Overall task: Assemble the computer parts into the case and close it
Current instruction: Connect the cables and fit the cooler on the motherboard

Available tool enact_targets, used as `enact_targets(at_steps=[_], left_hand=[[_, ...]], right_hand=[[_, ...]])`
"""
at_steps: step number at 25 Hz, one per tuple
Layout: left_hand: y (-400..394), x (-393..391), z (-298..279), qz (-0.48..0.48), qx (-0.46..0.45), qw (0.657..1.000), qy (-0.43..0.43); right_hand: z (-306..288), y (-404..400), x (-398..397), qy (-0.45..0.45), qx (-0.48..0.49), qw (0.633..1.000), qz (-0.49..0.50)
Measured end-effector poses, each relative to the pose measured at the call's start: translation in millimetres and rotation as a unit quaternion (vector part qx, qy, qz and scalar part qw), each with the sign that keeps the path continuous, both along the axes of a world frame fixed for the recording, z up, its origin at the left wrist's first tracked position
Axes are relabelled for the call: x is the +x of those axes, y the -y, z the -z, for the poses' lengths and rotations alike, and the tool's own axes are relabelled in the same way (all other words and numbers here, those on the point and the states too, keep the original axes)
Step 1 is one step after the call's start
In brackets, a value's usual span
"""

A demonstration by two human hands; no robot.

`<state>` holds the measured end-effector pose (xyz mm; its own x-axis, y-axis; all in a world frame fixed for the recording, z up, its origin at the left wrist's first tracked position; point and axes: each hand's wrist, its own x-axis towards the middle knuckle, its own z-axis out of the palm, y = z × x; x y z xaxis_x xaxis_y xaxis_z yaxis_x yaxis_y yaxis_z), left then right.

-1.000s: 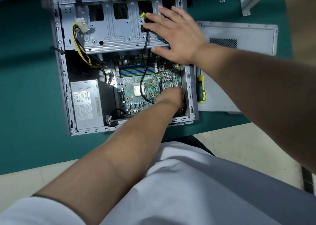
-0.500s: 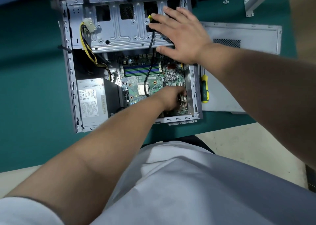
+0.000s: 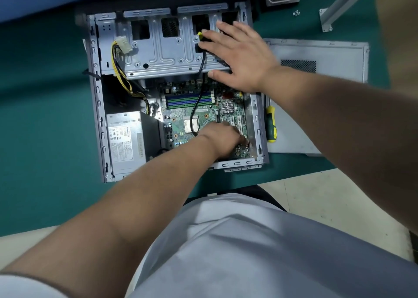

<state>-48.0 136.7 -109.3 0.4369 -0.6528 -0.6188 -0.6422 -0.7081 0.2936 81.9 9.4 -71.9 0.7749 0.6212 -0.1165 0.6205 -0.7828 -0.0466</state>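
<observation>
Grey metal case (image 3: pixel 97 107) laid open on green table (image 3: pixel 45 128); motherboard (image 3: pixel 192 116) and power supply (image 3: pixel 125 141) already seated. Right hand (image 3: pixel 239 55) spread flat on drive cage (image 3: pixel 158 53). Left hand (image 3: pixel 222 139) curled at board's near corner; grasp cannot be told. Side panel (image 3: pixel 316 76) lies beside case, not yet fitted.

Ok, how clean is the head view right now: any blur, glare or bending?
Head view: even lighting, no harsh glare; the green motherboard is sharp, the left hand in the grey metal case is slightly smeared at its fingertips, the right hand crisp; wide-angle bending at the edges.
</observation>
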Motion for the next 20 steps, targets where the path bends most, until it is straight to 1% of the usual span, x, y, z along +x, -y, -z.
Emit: enact_targets(at_steps=[5, 8, 9, 11, 13, 14, 17, 20], left_hand=[[1, 0, -1, -0.007, 0.035, 0.999, 0.008], [8, 1, -3, 0.025, 0.060, 0.997, 0.043], [8, 2, -3, 0.037, 0.060, 0.996, 0.048], [3, 6, -7, 0.040, 0.033, 0.998, 0.025], [-8, 6, -12, 0.001, -0.015, 1.000, 0.013], [-16, 4, -15, -0.026, -0.037, 0.999, 0.029], [-47, 1, -25, -0.120, -0.085, 0.984, 0.105], [-84, 7, -41, -0.207, -0.113, 0.955, 0.181]], right_hand=[[0, 0, 1, 0.001, 0.000, 1.000, -0.003], [-2, 0, 0, 0.001, -0.001, 1.000, -0.003], [-2, -1, 0, 0.002, 0.000, 1.000, -0.003], [-2, -1, 0, 0.003, 0.000, 1.000, -0.003], [-1, 0, 0, 0.002, -0.001, 1.000, -0.002], [-1, -1, 0, 0.003, -0.001, 1.000, -0.002], [-3, -1, -1, -0.001, 0.001, 1.000, 0.003], [-4, -1, -3, -0.002, -0.001, 1.000, 0.005]])
